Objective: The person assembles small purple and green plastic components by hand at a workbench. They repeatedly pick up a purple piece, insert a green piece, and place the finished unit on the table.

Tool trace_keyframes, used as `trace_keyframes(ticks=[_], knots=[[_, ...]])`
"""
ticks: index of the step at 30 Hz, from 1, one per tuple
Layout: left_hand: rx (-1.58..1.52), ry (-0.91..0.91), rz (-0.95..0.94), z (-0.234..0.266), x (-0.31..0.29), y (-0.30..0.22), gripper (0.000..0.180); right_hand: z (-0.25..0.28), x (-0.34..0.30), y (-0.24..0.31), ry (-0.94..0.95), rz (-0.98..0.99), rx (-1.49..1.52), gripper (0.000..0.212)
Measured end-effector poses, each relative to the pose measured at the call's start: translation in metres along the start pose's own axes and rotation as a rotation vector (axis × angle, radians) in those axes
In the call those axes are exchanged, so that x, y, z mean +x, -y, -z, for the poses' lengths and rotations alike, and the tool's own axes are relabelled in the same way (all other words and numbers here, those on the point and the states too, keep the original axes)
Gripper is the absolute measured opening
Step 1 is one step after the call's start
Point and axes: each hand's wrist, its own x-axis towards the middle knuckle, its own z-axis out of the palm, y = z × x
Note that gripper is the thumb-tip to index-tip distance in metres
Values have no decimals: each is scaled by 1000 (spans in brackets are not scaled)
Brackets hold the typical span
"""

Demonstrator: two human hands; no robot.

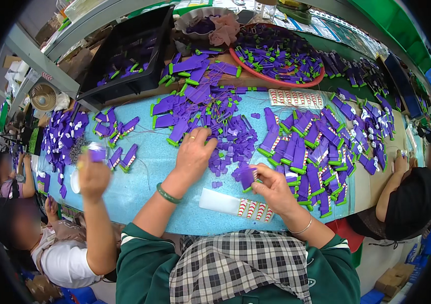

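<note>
My right hand (pixel 275 188) pinches a flat purple plastic part (pixel 247 177) with a green edge and a striped sticker at its side. My left hand (pixel 193 154) rests at the edge of a heap of small purple pieces (pixel 238 139), its fingers curled down; what they grip, if anything, is hidden. Below the heap, between my forearms, lies a sticker sheet (pixel 220 201), partly bare, with several red-and-white striped stickers at its right end. Purple parts with green ends and thin wires (pixel 190 99) are piled beyond my left hand. Stickered parts (pixel 309 144) are heaped to the right.
A black crate (pixel 124 61) and a red-rimmed round tray (pixel 276 81) of parts stand at the back. Another sticker sheet (pixel 295 99) lies in front of the tray. At left, a co-worker's blurred hand (pixel 94 175) holds a purple part; another person's hand (pixel 402 164) is at right.
</note>
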Motion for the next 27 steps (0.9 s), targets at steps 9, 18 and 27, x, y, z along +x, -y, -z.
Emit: trace_keyframes(ticks=[9,18,27], knots=[[-1876,421,770,40,-37,-55,21,-15,14,22,228,199,-60,33],[-1527,-200,661,32,-57,-91,20,-37,2,-8,49,-356,848,26],[-1738,-218,807,25,-60,-81,20,-14,-15,15,-139,92,-344,30]])
